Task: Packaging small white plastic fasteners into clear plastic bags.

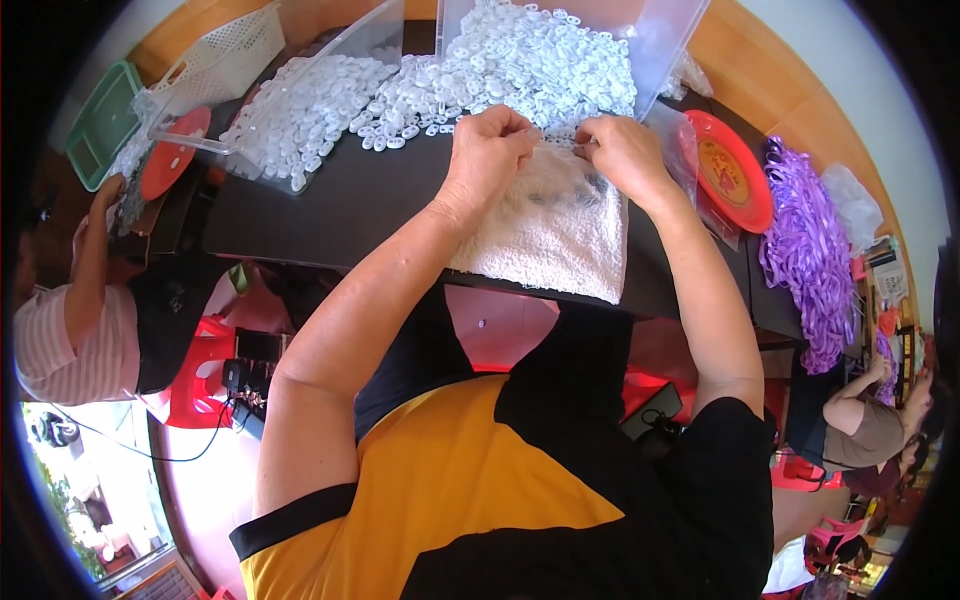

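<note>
Over the far edge of a white towel [550,245] on the dark table, my left hand [487,155] is closed, thumb and fingertips pinched together. Opposite it, a short gap away, my right hand [628,160] has its fingertips pinched too. Whatever sits between the fingers of either hand is too small to make out. Just beyond both hands spreads a heap of small clear-white oval plastic pieces [540,65], each with openings in it. A second heap of the same pieces [315,110] lies farther left.
Clear plastic bins [672,45] lie around the heaps. To the right are a red round tray [730,170] and a bundle of purple ribbons [808,250]. A green tray [103,125] and white basket [225,50] stand far left. Other people work at both sides.
</note>
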`<state>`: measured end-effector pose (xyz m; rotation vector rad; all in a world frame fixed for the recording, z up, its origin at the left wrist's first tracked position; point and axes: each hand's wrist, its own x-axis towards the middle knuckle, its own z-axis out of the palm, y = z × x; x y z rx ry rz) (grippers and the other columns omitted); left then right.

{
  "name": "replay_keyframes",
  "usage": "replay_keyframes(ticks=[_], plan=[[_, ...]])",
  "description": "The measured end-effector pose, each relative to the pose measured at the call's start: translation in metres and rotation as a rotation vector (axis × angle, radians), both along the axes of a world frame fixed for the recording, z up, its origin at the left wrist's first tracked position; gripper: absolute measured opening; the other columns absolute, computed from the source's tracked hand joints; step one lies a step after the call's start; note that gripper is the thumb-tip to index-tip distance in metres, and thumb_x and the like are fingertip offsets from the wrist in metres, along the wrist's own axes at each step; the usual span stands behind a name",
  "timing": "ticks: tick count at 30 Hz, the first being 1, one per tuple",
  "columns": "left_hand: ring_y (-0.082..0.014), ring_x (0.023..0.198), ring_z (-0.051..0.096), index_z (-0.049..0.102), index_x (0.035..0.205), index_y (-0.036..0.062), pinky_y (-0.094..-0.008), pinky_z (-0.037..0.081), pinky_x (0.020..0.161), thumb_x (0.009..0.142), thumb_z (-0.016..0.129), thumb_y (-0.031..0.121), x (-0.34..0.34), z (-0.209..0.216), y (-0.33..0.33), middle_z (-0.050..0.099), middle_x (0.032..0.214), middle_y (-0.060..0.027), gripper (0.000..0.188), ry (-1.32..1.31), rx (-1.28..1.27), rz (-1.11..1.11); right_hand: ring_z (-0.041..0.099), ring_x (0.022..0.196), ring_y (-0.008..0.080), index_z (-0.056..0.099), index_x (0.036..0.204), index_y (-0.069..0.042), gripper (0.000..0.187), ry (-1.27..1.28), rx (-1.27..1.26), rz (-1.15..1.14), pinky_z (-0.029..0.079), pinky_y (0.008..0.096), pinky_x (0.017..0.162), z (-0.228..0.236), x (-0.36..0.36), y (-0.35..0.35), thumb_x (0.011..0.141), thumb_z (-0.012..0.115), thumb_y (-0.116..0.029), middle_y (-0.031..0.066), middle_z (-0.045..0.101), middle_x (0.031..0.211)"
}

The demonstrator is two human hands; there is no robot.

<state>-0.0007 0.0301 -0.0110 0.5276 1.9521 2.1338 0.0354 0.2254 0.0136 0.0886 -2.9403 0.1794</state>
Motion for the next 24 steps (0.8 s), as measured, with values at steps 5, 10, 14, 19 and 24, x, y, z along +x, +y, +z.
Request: replay_keyframes(ticks=[5, 10, 14, 19, 24], plan=[[-0.0051, 0.058, 0.047, 0.064, 0.084, 0.0007, -0.0209, 0.036, 0.050, 0.085, 0.064, 0.008, 0.002, 0.002, 0.000, 0.054, 0.066, 0.0016, 0.007, 0.000, -0.007, 0.000, 0.064, 0.084, 0.0336, 0.069, 0.087, -0.006, 0.014, 0.011, -0.097, -0.034, 0.048, 0.0423, 0.073, -0.003, -0.002, 0.001, 0.078, 0.063, -0.016, 0.0142, 0.068, 0.087], [-0.0056, 0.058, 0.047, 0.064, 0.083, 0.0004, -0.0217, 0.036, 0.051, 0.085, 0.064, 0.008, 0.002, 0.002, 0.000, 0.055, 0.066, 0.0014, 0.008, 0.019, -0.002, -0.002, 0.064, 0.084, 0.0341, 0.068, 0.088, -0.005, 0.014, 0.055, -0.097, -0.030, 0.049, 0.0421, 0.073, -0.011, -0.002, 0.004, 0.078, 0.065, -0.014, 0.0143, 0.068, 0.088], [-0.0060, 0.058, 0.047, 0.064, 0.084, -0.0004, -0.0220, 0.037, 0.052, 0.084, 0.065, 0.008, 0.002, 0.002, 0.001, 0.055, 0.066, 0.0010, 0.008, 0.014, -0.024, 0.008, 0.064, 0.084, 0.0342, 0.067, 0.088, -0.004, 0.014, 0.033, -0.122, -0.074, 0.049, 0.0417, 0.073, -0.008, -0.001, 0.001, 0.077, 0.066, -0.012, 0.0147, 0.068, 0.089], [-0.0063, 0.058, 0.048, 0.064, 0.084, -0.0014, -0.0221, 0.038, 0.053, 0.083, 0.065, 0.006, -0.001, -0.002, 0.002, 0.056, 0.067, 0.0006, 0.008, 0.033, 0.000, 0.007, 0.064, 0.084, 0.0348, 0.066, 0.088, -0.004, 0.013, 0.102, -0.108, -0.030, 0.049, 0.0425, 0.073, -0.015, -0.003, 0.002, 0.076, 0.065, -0.008, 0.0149, 0.067, 0.088], [-0.0066, 0.059, 0.048, 0.064, 0.084, -0.0019, -0.0221, 0.039, 0.054, 0.083, 0.065, 0.006, -0.001, -0.002, 0.003, 0.056, 0.067, 0.0003, 0.008, 0.049, -0.013, 0.011, 0.064, 0.084, 0.0351, 0.066, 0.087, -0.004, 0.012, 0.136, -0.058, 0.010, 0.050, 0.0432, 0.072, -0.018, -0.004, 0.003, 0.076, 0.062, -0.006, 0.0151, 0.067, 0.087]])
